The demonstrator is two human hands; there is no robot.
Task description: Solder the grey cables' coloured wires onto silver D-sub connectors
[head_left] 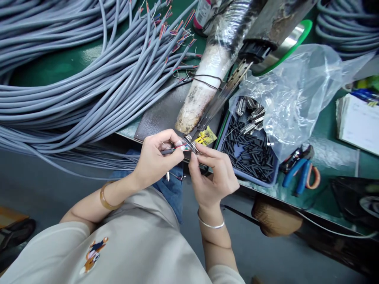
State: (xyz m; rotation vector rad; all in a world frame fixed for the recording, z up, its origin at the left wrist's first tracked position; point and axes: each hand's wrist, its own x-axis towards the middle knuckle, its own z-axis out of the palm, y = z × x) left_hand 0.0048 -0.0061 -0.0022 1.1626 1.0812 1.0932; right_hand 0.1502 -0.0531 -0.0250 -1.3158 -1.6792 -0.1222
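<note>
Left hand (158, 157) and right hand (214, 175) face each other, close together — each in a thumb-and-finger pinch. Behind them, the left forearm (85, 209) and right forearm (216, 240) spread apart.

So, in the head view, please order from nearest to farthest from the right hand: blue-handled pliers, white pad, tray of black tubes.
1. Tray of black tubes: just right of the right hand.
2. Blue-handled pliers: right of the tray.
3. White pad: farthest right.

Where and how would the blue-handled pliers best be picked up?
Probably around both blue handles, coming from the near bench edge: they splay toward it and converge at the far end, while an orange handle crowds them on the right.
</note>
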